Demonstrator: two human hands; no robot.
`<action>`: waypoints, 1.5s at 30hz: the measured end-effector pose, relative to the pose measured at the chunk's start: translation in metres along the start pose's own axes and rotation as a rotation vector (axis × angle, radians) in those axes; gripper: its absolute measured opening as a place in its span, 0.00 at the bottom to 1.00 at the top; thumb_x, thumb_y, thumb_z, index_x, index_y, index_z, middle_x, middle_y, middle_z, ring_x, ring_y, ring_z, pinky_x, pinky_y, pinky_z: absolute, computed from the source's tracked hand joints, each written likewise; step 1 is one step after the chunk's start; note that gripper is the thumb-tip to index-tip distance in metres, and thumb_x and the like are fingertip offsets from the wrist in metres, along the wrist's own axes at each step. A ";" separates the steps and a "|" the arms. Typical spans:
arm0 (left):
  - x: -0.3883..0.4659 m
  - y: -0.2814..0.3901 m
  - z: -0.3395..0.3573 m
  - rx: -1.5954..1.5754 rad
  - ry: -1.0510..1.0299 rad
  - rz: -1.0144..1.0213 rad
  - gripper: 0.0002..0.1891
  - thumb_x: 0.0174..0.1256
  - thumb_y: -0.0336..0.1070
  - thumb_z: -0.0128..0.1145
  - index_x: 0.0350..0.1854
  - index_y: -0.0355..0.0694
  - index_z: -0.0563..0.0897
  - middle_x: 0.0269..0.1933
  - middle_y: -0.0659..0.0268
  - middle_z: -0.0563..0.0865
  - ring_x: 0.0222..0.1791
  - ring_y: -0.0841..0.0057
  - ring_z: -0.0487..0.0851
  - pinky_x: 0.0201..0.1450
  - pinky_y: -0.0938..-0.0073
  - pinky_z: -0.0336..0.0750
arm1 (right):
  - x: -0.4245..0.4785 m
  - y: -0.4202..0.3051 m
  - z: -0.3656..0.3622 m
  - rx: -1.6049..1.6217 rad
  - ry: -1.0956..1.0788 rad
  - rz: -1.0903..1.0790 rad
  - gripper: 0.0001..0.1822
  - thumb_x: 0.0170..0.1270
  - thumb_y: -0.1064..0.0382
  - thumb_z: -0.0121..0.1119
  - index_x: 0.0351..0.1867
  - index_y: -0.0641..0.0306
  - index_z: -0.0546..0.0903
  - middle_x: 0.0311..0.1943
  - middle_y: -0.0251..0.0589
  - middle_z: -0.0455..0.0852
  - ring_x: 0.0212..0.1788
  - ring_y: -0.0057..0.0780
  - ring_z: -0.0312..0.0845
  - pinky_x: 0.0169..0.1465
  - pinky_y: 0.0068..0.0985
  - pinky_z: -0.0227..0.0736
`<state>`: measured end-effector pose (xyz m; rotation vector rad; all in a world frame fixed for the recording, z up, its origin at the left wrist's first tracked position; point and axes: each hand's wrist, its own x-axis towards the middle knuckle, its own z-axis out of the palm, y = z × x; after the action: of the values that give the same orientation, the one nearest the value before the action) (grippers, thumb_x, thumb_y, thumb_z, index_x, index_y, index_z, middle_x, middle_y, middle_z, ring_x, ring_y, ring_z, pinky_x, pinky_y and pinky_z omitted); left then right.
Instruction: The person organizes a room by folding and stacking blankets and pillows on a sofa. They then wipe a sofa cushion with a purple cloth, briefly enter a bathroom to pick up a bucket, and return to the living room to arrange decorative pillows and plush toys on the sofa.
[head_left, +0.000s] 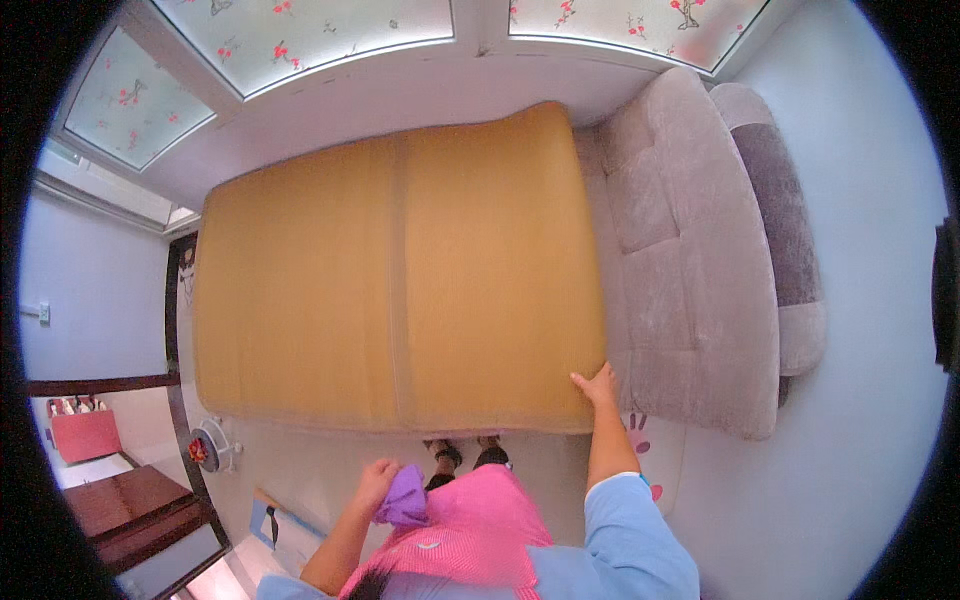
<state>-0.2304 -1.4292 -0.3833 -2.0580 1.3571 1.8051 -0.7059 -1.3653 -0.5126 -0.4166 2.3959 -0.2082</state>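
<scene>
A large flat mattress or cushion with an orange-yellow cover (495, 262) lies before me, with a seam band across its middle. My right hand (598, 384) rests at its near right corner, thumb spread on top and fingers at the side edge beside the sofa; whether the fingers grip it is hidden. Held low at my left side, my left hand (380, 480) is closed on a purple cloth (403, 498). That cloth hangs in front of my pink apron (480, 525).
A grey tufted sofa backrest (697, 285) stands at the right against the wall. Frosted windows (337, 37) with flower prints line the far side. At the left are a small round stool (214, 446), a dark wooden cabinet (131, 502) and a pink container (86, 435). My feet (446, 454) are by the near edge.
</scene>
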 end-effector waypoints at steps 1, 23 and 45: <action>0.001 0.009 0.005 0.024 -0.005 -0.011 0.14 0.61 0.40 0.50 0.36 0.32 0.80 0.30 0.65 0.83 0.31 0.80 0.77 0.37 0.77 0.72 | 0.009 0.003 0.005 0.003 -0.001 0.010 0.57 0.34 0.43 0.71 0.63 0.69 0.52 0.59 0.61 0.61 0.62 0.51 0.57 0.62 0.37 0.57; -0.005 0.030 0.020 0.112 -0.017 0.194 0.18 0.59 0.46 0.49 0.41 0.36 0.79 0.39 0.54 0.83 0.42 0.64 0.80 0.47 0.70 0.72 | -0.031 -0.048 0.013 -0.151 0.256 0.004 0.43 0.31 0.49 0.73 0.49 0.70 0.67 0.48 0.54 0.72 0.52 0.50 0.68 0.52 0.40 0.68; -0.018 -0.063 -0.155 -0.439 0.037 0.344 0.14 0.61 0.41 0.50 0.35 0.34 0.80 0.31 0.67 0.82 0.32 0.81 0.77 0.36 0.78 0.72 | -0.249 -0.073 0.170 -0.248 -0.496 -0.637 0.15 0.49 0.60 0.53 0.35 0.67 0.80 0.31 0.47 0.82 0.32 0.35 0.79 0.36 0.30 0.73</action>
<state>-0.0711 -1.4712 -0.3510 -2.1621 1.5114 2.4061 -0.3995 -1.3527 -0.4702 -1.1935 1.7441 -0.0722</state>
